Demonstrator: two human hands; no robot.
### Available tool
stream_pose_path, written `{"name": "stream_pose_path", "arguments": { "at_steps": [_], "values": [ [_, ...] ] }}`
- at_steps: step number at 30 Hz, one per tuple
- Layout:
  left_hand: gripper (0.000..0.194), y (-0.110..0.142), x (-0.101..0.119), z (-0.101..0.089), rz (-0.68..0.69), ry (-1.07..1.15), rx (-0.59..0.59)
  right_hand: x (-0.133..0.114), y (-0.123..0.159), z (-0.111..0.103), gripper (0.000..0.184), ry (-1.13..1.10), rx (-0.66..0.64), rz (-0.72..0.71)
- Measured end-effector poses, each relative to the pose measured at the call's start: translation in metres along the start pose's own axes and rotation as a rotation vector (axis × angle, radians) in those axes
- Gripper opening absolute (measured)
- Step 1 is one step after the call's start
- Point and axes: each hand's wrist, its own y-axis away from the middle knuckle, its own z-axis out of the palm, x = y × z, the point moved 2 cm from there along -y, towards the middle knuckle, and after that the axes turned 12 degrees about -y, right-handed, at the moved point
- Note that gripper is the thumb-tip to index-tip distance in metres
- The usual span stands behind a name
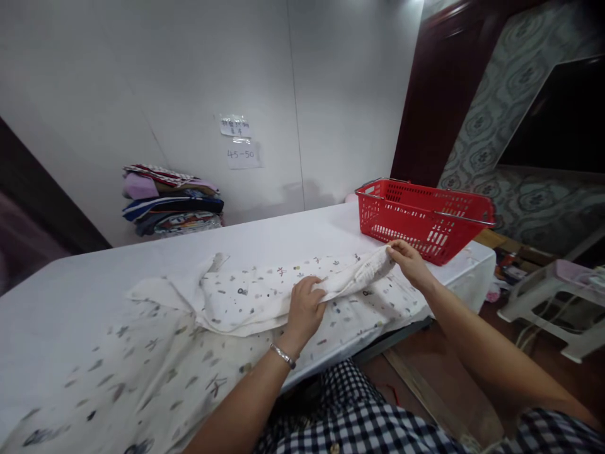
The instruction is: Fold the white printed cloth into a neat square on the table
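A white garment with small printed figures [265,293] lies spread over the table, part of it doubled over on itself. My left hand [305,309] is closed on the garment's edge near its middle, thumb and fingers pinching the cloth. Farther right, my right hand [410,260] pinches the gathered end of the same garment and holds it a little above the table. Between my hands the edge is raised and stretched. The rest of the cloth trails left toward the near side of the table, lying loose and wrinkled.
A red plastic basket [425,217] with metal handles stands at the table's right end, just behind my right hand. A pile of folded clothes [172,200] sits at the back left against the wall. A white stool [558,302] stands on the floor at right.
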Motion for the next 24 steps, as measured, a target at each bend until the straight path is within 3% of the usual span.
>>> {"name": "stream_pose_path", "arguments": {
  "at_steps": [3,6,9,12,15,19,24],
  "values": [
    [0.01,-0.006,-0.011,-0.006,-0.141,0.112,-0.045,0.006,0.006,-0.006,0.025,0.027,-0.011,-0.013],
    [0.02,-0.009,-0.017,-0.006,-0.239,0.222,-0.308,0.011,0.014,-0.009,0.025,0.041,-0.02,0.001],
    [0.022,-0.008,-0.014,-0.007,-0.203,0.212,-0.484,0.014,0.022,-0.011,0.026,0.059,-0.01,0.0],
    [0.024,-0.007,-0.007,-0.01,-0.124,0.123,-0.539,0.015,0.028,-0.015,0.026,0.024,0.047,-0.038],
    [0.022,-0.01,0.001,-0.015,-0.061,0.078,-0.5,0.017,0.031,-0.016,0.026,0.029,-0.023,0.01],
    [0.016,-0.014,0.01,-0.027,0.057,0.098,-0.297,0.014,0.028,-0.02,0.026,0.033,0.02,-0.022],
    [0.014,-0.012,0.011,-0.029,0.05,-0.015,-0.128,0.004,0.021,-0.019,0.026,0.063,0.002,-0.031]
  ]
}}
